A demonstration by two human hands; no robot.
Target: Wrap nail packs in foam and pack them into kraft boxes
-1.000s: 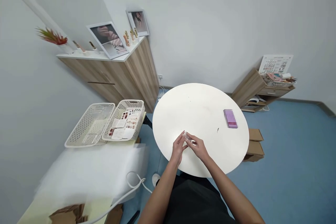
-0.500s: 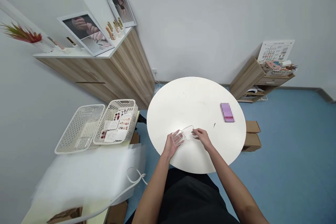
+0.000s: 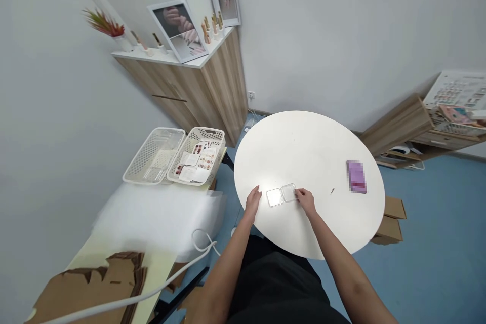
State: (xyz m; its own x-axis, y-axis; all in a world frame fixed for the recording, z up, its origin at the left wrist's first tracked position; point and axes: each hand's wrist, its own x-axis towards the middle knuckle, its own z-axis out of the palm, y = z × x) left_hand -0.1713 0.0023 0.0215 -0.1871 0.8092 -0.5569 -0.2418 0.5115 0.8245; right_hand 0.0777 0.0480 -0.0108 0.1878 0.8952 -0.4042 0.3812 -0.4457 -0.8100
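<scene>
A small clear plastic case point(image 3: 281, 195) lies opened flat in two halves on the round white table point(image 3: 315, 152), near its front edge. My left hand point(image 3: 252, 200) rests on the table just left of the case, fingers loosely bent, holding nothing. My right hand point(image 3: 306, 199) sits at the right half of the case, its fingertips touching that half's edge.
A pink-purple block point(image 3: 356, 176) lies on the table's right side, with a tiny dark speck point(image 3: 332, 191) near it. Two white baskets point(image 3: 178, 156) stand on a side table at left, one holding cards. A wooden cabinet point(image 3: 197, 81) is behind; cardboard boxes point(image 3: 391, 217) sit on the floor.
The clear case, held shut between both hands a second ago, has been opened and now lies flat on the table. My left hand has come off it. The view has shifted.
</scene>
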